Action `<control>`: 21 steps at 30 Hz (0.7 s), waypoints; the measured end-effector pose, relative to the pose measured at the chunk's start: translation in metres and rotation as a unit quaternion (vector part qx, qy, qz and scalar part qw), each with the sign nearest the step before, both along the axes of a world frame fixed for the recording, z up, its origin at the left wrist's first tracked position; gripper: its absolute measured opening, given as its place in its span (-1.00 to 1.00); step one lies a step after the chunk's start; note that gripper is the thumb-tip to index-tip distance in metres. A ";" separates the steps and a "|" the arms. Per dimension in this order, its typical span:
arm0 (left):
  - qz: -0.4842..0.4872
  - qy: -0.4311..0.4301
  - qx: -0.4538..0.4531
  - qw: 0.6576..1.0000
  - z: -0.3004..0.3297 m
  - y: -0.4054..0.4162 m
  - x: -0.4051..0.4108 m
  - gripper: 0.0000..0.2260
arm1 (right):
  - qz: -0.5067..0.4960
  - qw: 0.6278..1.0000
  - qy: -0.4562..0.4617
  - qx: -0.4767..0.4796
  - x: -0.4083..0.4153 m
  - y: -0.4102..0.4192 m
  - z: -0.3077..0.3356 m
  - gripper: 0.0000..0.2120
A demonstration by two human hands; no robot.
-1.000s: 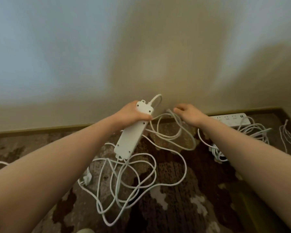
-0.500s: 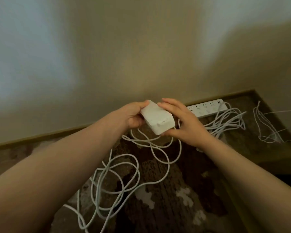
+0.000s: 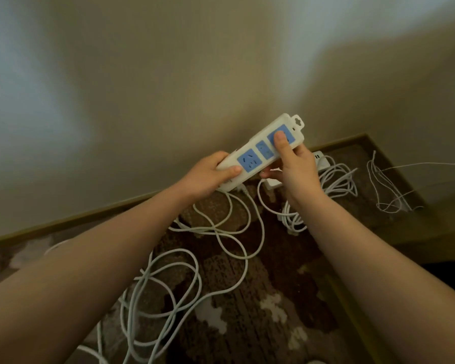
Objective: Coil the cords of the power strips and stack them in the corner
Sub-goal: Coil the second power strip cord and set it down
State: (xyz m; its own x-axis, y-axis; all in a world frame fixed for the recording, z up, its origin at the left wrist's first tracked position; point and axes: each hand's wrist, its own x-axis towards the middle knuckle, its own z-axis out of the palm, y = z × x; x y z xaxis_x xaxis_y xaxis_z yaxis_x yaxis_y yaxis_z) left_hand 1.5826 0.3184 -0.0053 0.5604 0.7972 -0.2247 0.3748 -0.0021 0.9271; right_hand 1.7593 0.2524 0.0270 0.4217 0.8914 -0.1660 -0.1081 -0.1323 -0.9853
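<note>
A white power strip point(image 3: 263, 151) with blue sockets is held up in front of the wall, sockets facing me, its hanging tab at the upper right. My left hand point(image 3: 208, 174) grips its cord end. My right hand point(image 3: 292, 164) holds the other half, thumb on the last blue socket. Its long white cord point(image 3: 215, 232) trails down in loose tangled loops over the carpet. A second white power strip point(image 3: 319, 160) lies by the wall behind my right hand, mostly hidden, with its coiled cord point(image 3: 336, 182) beside it.
A thin white cable point(image 3: 386, 190) lies in loops at the right, near the room corner. The brown patterned carpet point(image 3: 247, 311) meets a wooden skirting point(image 3: 89, 219) along the beige wall. A raised ledge runs along the right side.
The power strip was lifted off the floor and turned over, so its blue sockets now face me. My right hand came off the cord and took hold of the strip.
</note>
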 end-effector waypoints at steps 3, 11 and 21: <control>0.005 0.039 0.007 0.999 -0.003 0.004 -0.001 -0.80 | -0.029 0.996 0.003 -0.082 0.012 0.001 -0.007 -0.55; -0.003 0.027 -0.136 0.990 0.007 0.018 0.003 -0.66 | 0.213 0.740 -0.636 -0.041 0.033 -0.006 -0.022 -0.21; -0.047 0.052 -0.163 0.984 -0.013 0.008 0.000 -0.72 | 0.289 0.712 -0.630 -0.111 0.047 -0.006 -0.051 -0.33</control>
